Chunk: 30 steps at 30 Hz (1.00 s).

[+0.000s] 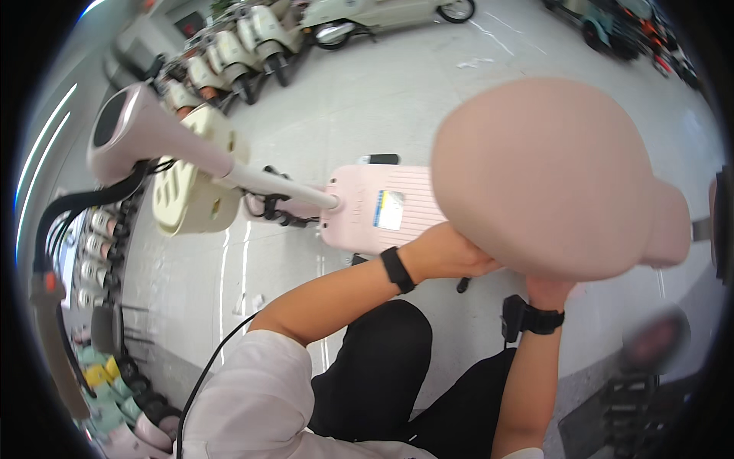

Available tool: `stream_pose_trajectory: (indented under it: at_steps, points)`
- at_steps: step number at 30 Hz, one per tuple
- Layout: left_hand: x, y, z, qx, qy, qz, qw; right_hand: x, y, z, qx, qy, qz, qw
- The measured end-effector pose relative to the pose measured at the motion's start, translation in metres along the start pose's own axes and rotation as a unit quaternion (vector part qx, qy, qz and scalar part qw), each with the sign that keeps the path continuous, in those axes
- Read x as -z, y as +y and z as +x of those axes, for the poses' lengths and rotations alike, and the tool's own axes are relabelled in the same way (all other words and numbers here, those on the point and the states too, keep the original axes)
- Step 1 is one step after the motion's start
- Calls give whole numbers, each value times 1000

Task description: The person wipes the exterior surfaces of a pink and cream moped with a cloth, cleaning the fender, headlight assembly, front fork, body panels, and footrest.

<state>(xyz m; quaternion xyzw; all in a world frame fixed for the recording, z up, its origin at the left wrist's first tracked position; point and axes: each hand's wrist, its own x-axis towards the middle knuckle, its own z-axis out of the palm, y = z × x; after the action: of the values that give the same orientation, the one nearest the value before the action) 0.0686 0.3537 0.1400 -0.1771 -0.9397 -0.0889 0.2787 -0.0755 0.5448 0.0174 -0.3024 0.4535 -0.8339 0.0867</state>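
Before me stands a pink electric scooter with a broad padded seat (545, 178). My left hand (450, 252) reaches under the seat's near front edge, its fingers hidden below. Under the near side, my right hand (550, 290) is also mostly covered by the seat. I cannot tell what either hand grips. To the left of the seat lies the ribbed pink footboard (355, 229), which bears a printed sticker (390, 210). From its front rises a white steering column (287, 188) up to the pink handlebar head (132, 132).
A cream plastic basket (200, 201) hangs at the column's front. The brown handlebar grip (54, 344) juts out at the left. Cream scooters (246, 51) are parked in a row at the back. More vehicles (619, 28) stand at the far right, and several small scooters (120, 396) at lower left.
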Motion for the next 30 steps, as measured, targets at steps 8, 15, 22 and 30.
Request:
stream_pose_trajectory:
  at_steps: [8,15,22,30]
  points:
    - [15,8,-11,-107,1,181,978,-13,-7,-11,-175,99,108,974]
    - [97,16,-96,-80,-86,304,946,-136,-40,-38,-165,-64,4,984]
    - [184,65,-182,55,-166,392,903,-243,-17,-70,-188,-170,50,966]
    - [282,59,-199,99,-73,617,777,-389,-58,-22,16,-279,57,958]
